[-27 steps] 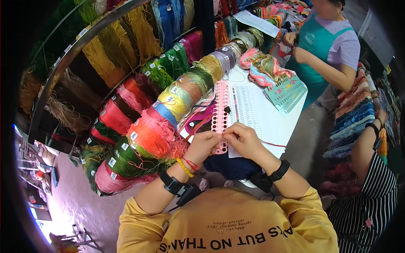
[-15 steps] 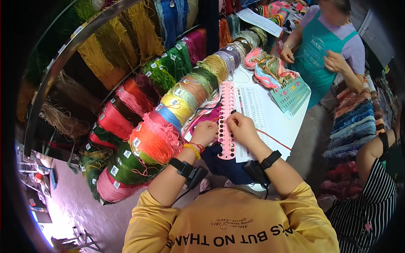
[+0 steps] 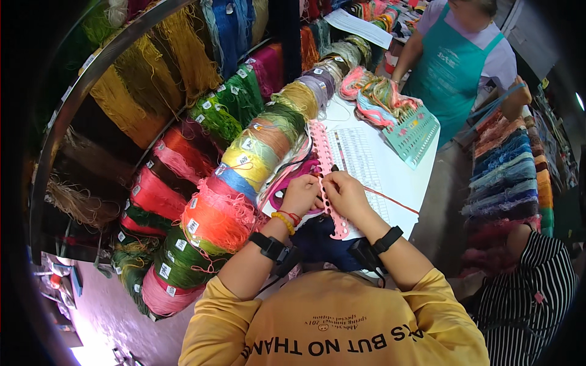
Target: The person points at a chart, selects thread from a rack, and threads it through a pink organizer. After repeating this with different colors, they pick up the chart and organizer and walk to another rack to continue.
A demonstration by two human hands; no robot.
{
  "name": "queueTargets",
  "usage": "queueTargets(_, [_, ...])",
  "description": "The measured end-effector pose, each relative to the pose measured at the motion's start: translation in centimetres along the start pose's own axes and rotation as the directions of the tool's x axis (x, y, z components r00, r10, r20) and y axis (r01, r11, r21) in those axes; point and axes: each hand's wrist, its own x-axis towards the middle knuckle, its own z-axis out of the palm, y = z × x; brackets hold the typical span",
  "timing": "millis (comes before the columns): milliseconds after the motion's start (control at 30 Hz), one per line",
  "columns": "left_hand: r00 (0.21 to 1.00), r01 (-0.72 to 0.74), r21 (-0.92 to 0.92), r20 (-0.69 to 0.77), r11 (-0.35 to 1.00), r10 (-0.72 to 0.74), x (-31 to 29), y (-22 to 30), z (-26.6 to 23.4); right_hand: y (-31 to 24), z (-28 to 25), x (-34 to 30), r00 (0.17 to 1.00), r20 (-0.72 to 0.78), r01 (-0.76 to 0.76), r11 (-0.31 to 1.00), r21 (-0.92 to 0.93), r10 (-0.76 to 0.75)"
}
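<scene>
A long pink thread card (image 3: 321, 145) with round holes along its edges lies tilted between my two hands. My left hand (image 3: 301, 194) is closed at its left edge, with the fingertips partly hidden by the card. My right hand (image 3: 345, 193) pinches at the right edge, where a red thread (image 3: 392, 200) meets the fingers and trails right across the table. Beneath the card is a printed chart sheet (image 3: 360, 160). Magenta thread (image 3: 310, 168) and other loose strands lie beside my left hand. Dark blue cloth (image 3: 326, 244) sits below the card's near end.
Labelled thread hanks (image 3: 247, 165) line a long roll at left, with more on racks behind. On the white table (image 3: 415, 186) are a green punched card (image 3: 412, 137) and multicoloured skeins (image 3: 375, 97). A person in a teal apron (image 3: 448, 67) stands across; another in stripes (image 3: 528, 293) is at right.
The pink card has tipped and turned slightly between my hands. The aproned person now holds blue strands out to the right. The person in stripes has shifted lower, and my view has moved slightly.
</scene>
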Motion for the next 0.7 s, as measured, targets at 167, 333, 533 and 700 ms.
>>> queueTargets(167, [0.998, -0.034, 0.01, 0.055, 0.999, 0.033, -1.1, 0.9, -1.9, 0.8, 0.0, -0.5, 1.0, 0.017, 0.003, 1.0, -0.017, -0.003])
queueTargets(333, [0.909, 0.117, -0.609, 0.383, 0.784, 0.162, -3.9, 4.0, -2.6, 0.5, -0.1, -0.8, 0.998, -0.04, 0.042, 0.999, -0.032, -0.044])
queueTargets(533, [0.911, 0.243, -0.613, 0.411, 0.752, 0.04, -2.3, 0.7, -2.0, -2.2, -0.2, -2.6, 0.985, -0.097, 0.136, 0.987, -0.089, -0.145])
queueTargets(700, [0.983, 0.026, -0.43, 0.173, 0.903, 0.054, -3.7, 1.2, -1.2, -2.3, 0.8, -3.2, 0.985, -0.064, 0.136, 0.946, -0.295, -0.162])
